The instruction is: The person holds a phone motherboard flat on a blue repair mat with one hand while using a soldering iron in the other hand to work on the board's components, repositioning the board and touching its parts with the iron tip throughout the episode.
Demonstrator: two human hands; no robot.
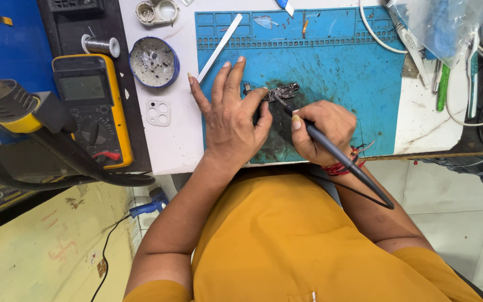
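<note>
Looking straight down on the person now: a mustard-yellow shirt fills the lower middle, plain cloth with soft folds and a small pale mark at the bottom hem edge. Short sleeves, ending above the elbows, so both forearms are bare. The left hand [231, 120] wears nothing, no ring, no band. By the right hand [321, 130], a bundle of red thread is wound round the wrist, a few loose strands sticking out

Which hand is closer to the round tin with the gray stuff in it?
Left. The left hand lies just right of the tin, fingers spread on the blue mat. The right hand, holding the soldering iron, is farther right.
</note>
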